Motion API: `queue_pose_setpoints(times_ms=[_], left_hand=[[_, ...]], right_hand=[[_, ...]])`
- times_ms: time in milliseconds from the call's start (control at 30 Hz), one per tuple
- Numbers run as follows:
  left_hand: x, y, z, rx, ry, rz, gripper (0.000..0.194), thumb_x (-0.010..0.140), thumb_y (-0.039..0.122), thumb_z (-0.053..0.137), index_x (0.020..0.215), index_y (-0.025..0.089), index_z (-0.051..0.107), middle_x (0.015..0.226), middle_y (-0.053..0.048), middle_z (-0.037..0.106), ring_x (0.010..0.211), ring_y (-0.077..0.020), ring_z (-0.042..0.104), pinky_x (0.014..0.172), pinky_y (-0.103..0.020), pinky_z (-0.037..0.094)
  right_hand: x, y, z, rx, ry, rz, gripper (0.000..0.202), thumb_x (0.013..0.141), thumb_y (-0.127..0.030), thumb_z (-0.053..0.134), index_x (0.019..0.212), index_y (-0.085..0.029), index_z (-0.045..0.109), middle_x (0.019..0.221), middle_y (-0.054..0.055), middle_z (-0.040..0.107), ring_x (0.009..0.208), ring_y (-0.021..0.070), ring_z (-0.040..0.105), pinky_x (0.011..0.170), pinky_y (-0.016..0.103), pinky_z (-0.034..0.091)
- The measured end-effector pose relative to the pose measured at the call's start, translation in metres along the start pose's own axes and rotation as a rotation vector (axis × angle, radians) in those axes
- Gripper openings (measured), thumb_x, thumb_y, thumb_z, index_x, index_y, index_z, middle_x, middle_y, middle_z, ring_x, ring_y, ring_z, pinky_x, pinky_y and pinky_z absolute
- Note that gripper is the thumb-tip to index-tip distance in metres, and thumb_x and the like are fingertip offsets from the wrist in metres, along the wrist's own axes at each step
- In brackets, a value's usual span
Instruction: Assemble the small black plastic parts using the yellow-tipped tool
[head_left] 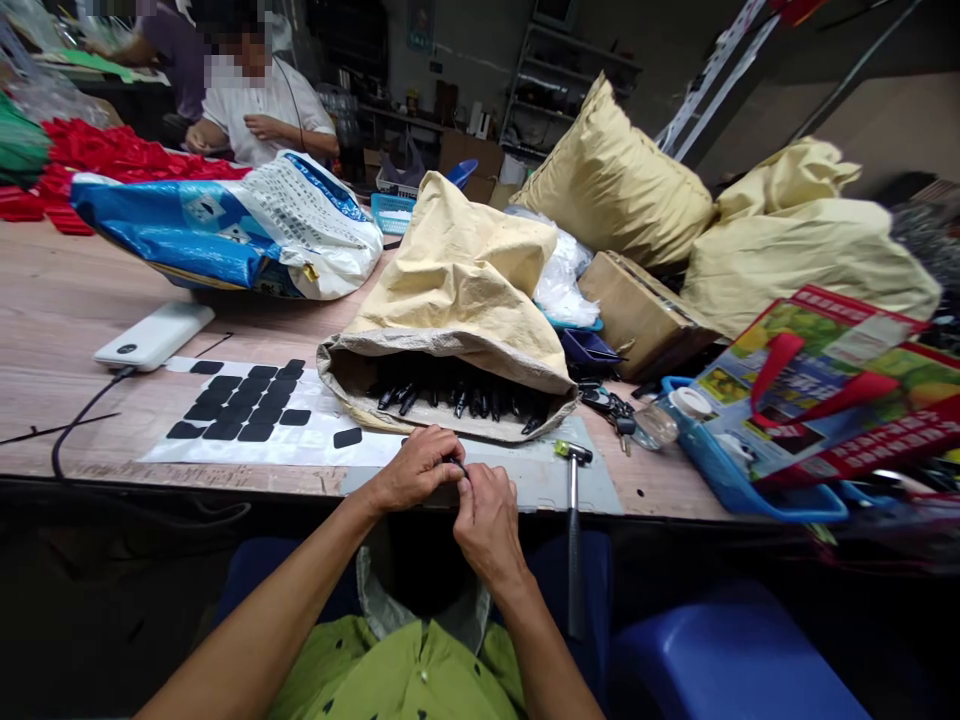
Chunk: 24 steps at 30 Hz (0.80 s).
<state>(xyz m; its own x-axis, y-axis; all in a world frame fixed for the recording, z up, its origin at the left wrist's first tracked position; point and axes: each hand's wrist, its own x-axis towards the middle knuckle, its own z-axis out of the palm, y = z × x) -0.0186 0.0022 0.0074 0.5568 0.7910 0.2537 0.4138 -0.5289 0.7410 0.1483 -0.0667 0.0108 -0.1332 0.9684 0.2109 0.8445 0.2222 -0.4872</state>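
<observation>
Left hand [426, 466] and right hand [489, 515] pinch a slim dark piece [457, 464] near creased cloth [457, 270].

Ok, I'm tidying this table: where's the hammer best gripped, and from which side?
Likely by the hammer's dark grip, from the near side: it juts out past the table, leaving room to wrap around it.

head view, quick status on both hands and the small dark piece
Left hand and right hand close together, pinching small dark piece, mostly hidden. Hammer to the right, apart from both. Open cloth sack just beyond.
</observation>
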Motion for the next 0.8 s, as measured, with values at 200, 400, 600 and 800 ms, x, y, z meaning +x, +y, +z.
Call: queue_pose_setpoints(times_ms=[200,400,600,800], left_hand=[[-0.005,0.012,-0.011,-0.132,0.078,-0.037,0.024,0.095,0.044,0.059,0.096,0.021,0.067,0.092,-0.002,0.067,0.089,-0.0189,0.056,0.083,-0.032,0.043],[0.021,-0.017,-0.040,0.290,0.625,-0.375,0.018,0.090,0.038,0.064,0.092,0.020,0.067,0.085,-0.002,0.063,0.078,-0.0172,0.060,0.073,-0.028,0.046],[0.051,-0.028,-0.053,0.632,0.429,-0.744,0.039,0.089,0.054,0.061,0.101,0.019,0.074,0.104,-0.013,0.067,0.091,-0.0308,0.067,0.074,-0.038,0.049],[0.039,-0.021,-0.054,0.649,0.461,-0.713,0.030,0.092,0.046,0.059,0.100,0.022,0.074,0.106,-0.011,0.067,0.095,-0.0297,0.067,0.073,-0.035,0.048]], right_hand=[[-0.034,-0.007,-0.008,0.062,0.115,-0.102,0.023,0.101,-0.023,0.037,0.093,-0.019,0.059,0.089,0.007,0.060,0.086,0.0233,0.049,0.079,0.037,0.036],[-0.071,0.011,0.024,-0.026,-0.114,-0.036,0.015,0.097,-0.021,0.048,0.095,-0.021,0.063,0.090,0.006,0.064,0.085,0.0214,0.058,0.077,0.032,0.042],[-0.074,0.014,0.029,-0.035,-0.191,0.028,0.019,0.093,-0.018,0.057,0.108,-0.021,0.067,0.099,0.007,0.067,0.094,0.0234,0.063,0.082,0.033,0.048],[-0.060,0.012,-0.025,0.159,0.115,-0.058,0.024,0.099,-0.023,0.051,0.117,-0.024,0.066,0.105,0.006,0.066,0.100,0.0198,0.060,0.090,0.031,0.048]])
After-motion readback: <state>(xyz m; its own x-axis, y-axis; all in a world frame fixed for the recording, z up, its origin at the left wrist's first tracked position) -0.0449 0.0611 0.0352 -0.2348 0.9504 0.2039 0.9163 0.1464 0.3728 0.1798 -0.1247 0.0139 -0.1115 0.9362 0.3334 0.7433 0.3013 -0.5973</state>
